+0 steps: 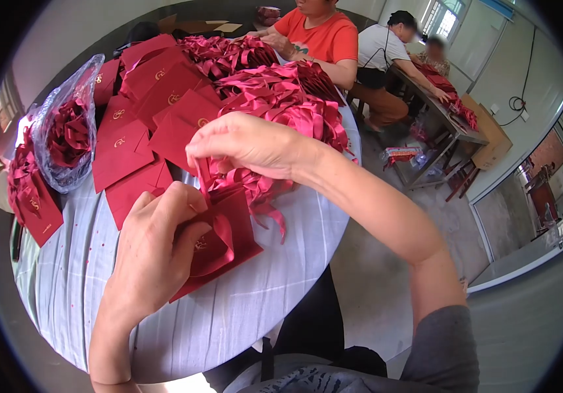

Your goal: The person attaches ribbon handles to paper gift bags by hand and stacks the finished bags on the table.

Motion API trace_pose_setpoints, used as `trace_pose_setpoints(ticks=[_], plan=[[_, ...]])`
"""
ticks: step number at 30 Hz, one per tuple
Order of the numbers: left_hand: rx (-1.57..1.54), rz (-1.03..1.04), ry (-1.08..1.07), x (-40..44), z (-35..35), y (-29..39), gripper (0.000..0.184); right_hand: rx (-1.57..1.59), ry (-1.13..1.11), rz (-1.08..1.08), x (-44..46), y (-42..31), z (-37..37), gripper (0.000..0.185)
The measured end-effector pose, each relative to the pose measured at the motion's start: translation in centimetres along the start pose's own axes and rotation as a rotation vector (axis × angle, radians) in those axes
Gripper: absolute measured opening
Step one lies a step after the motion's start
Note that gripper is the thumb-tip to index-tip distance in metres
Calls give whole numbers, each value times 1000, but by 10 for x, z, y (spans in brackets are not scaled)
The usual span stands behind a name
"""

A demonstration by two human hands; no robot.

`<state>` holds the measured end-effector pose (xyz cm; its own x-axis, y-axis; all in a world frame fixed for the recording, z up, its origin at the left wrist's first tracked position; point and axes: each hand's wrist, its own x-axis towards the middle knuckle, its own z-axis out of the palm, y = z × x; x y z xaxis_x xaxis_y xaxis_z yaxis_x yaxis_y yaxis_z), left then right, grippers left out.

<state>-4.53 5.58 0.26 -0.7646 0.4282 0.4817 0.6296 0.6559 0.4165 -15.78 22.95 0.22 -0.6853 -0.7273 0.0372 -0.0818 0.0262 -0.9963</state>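
A small dark red paper gift bag [239,226] with a pink-red ribbon stands over the near part of the round table. My left hand [160,242] is closed on its left side, thumb across the front, partly covering a gold print. Above the bag, my right hand [239,147] pinches a ribbon [204,177] that runs down toward the bag's top edge. Another stretch of ribbon loops down the bag's front. Just beyond my hands lie flat red bags [124,147] with gold emblems, overlapping each other. Loose ribbon ends [271,216] trail beside the bag.
Ribboned bags [281,98] are heaped on the far side of the table [275,275]. At left stands a clear plastic sack [65,131] of ribboned pieces. A co-worker in a red shirt [324,39] sits opposite. Two more people are at another table [452,124].
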Motion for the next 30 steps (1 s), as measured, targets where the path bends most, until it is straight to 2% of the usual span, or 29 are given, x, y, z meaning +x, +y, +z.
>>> trace_pose_setpoints(ticks=[4,6,9,10,12,13,14,15,18,20,23,24,26,30], plan=[[-29,-12,34,2,1,-5,22,195,34,-33,2,4,-9,17],[-2,10,36,1,1,-5,21,367,90,-152,8,11,-18,16],[-47,-40,1,1,-2,-7,17,619,23,-243,12,26,-28,21],[-47,-34,8,1,-2,-6,17,672,20,-187,7,29,-21,32],[-45,-45,-12,1,-2,-4,15,642,-188,-109,3,45,-17,64],[-43,-54,-25,1,-2,-5,13,464,-136,-89,-5,42,-5,69],[-37,-60,-21,1,-4,-6,13,445,-255,-46,-19,33,3,64],[-29,-60,-31,1,-4,-7,13,279,-229,-183,-18,37,10,51],[-14,-26,-24,1,-4,-4,20,298,-132,-123,-27,24,20,32],[28,16,1,2,-5,0,33,135,-12,-162,-26,24,19,24],[114,45,15,1,0,-4,28,-155,172,-171,-30,15,29,24],[147,72,72,1,5,-6,23,-103,243,-277,-28,21,35,26],[149,71,62,1,4,-4,20,-179,343,-359,-24,28,37,26],[164,70,77,1,4,-6,15,-9,399,-316,-18,38,41,25]])
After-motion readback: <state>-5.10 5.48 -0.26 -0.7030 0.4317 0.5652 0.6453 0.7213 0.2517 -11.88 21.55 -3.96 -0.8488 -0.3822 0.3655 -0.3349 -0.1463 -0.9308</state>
